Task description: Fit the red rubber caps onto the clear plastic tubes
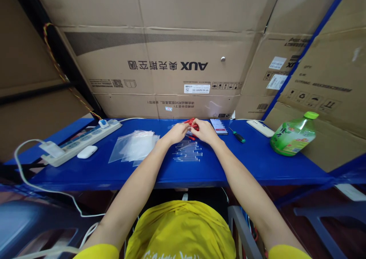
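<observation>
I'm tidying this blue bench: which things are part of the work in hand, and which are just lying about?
In hand: left hand and right hand on the red pieces; clear tubes; clear bags.

Lying about: phone, screwdriver, green bottle, power strip, white case.

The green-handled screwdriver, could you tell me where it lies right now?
In the head view, the screwdriver lies on the blue table, right of the right hand, beside the phone.

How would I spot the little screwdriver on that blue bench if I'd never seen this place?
Start at the green bottle lying on the blue bench, then look left toward the phone. The screwdriver lies between them, thin, with a dark green handle, unlike the flat phone.
</observation>
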### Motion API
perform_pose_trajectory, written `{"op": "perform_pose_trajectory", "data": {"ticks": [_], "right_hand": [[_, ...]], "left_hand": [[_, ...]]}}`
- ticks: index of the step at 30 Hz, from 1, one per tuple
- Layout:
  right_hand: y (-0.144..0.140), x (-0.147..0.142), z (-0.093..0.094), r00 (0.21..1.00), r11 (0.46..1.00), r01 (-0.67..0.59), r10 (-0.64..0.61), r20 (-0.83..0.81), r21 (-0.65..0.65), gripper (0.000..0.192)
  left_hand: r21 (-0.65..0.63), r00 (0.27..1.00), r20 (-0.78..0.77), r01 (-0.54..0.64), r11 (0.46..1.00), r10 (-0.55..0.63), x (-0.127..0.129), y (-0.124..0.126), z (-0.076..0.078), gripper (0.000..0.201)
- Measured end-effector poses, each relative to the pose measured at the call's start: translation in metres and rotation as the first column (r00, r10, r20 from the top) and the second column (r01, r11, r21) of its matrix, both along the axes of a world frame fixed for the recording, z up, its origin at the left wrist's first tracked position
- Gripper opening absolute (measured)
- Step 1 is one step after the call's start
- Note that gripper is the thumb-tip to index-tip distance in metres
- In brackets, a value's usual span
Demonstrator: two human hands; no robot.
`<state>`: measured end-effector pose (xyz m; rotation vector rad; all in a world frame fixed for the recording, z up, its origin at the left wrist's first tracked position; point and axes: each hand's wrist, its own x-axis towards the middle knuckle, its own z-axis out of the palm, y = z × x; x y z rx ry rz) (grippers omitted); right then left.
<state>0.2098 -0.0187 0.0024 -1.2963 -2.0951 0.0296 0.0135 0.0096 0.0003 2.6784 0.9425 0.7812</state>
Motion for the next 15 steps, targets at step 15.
{"op": "perform_pose_trajectory", "data": {"ticks": [15], "right_hand": [[-0.002, -0.01, 0.002, 0.989, 1.0, 0.018, -0.02, 0.145, 0.014, 0.017]], "left_hand": [[0.055, 0.961, -0.202, -0.182, 0.982, 0.189, -0.004, -0.009, 0.011, 0.04]]}}
